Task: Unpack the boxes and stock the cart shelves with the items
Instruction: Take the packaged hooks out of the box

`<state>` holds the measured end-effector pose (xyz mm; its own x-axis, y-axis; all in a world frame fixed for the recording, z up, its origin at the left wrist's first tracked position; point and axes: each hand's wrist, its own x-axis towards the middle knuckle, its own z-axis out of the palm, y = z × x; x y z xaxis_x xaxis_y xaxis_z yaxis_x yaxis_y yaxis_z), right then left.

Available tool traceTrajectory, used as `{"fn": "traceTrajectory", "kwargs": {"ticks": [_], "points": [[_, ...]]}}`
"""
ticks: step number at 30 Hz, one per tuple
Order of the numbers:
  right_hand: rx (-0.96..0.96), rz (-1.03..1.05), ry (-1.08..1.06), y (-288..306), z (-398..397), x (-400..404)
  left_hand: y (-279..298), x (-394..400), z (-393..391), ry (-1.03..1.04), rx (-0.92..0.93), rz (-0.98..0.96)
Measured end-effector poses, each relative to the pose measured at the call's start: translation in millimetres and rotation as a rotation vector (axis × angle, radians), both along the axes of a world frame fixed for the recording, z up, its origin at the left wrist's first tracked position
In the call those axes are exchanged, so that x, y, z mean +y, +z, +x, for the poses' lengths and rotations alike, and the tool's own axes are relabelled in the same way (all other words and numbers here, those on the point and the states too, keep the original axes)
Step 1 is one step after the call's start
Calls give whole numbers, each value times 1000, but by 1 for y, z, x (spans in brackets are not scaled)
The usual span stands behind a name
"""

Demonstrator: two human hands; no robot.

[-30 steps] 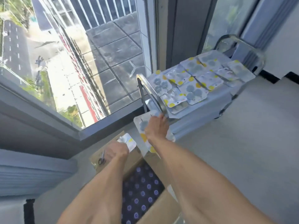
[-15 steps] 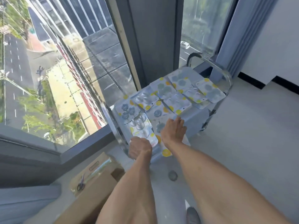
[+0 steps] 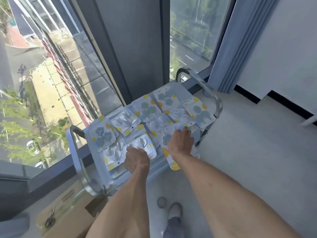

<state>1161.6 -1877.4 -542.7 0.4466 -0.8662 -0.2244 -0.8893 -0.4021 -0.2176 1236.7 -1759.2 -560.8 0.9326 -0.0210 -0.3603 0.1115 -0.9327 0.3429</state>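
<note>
The metal cart (image 3: pixel 217 105) stands by the window, its top shelf covered with several blister packs (image 3: pixel 147 108) of hooks on white cards with yellow dots. My left hand (image 3: pixel 136 158) grips a clear blister pack (image 3: pixel 145 145) at the near edge of the shelf, laid over other packs. My right hand (image 3: pixel 180 141) holds a longer card pack of grey flower hooks (image 3: pixel 166 152) that lies on the shelf's near right part, its lower end hanging over the cart's edge.
An open cardboard box (image 3: pixel 68 208) sits on the floor at lower left with scissors (image 3: pixel 50 220) on its flap. My foot (image 3: pixel 175 210) and a small round object (image 3: pixel 161 202) are on the floor below the cart. A curtain (image 3: pixel 228 48) hangs at right.
Both hands rose from the box to the cart. The left hand brought its clear pack onto the near shelf edge; the right hand moved its card pack up and right onto the shelf.
</note>
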Motion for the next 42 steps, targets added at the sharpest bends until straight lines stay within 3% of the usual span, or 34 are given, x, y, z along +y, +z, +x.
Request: {"fn": "traceTrajectory", "kwargs": {"ticks": [9,18,23,29,42], "points": [[-20,-71,58,-9,79,-123,-7,-126,94,71,-59,-74],[-12,-52,64,-51,137,-221,-61,-227,182,85,-27,-21],[-28,-9,84,-72,158,-235,-92,-229,178,46,38,44],[11,8,148,-82,197,-230,-87,-223,184,-15,-66,84],[106,28,196,-99,227,-243,-94,-204,196,168,-165,2]]}}
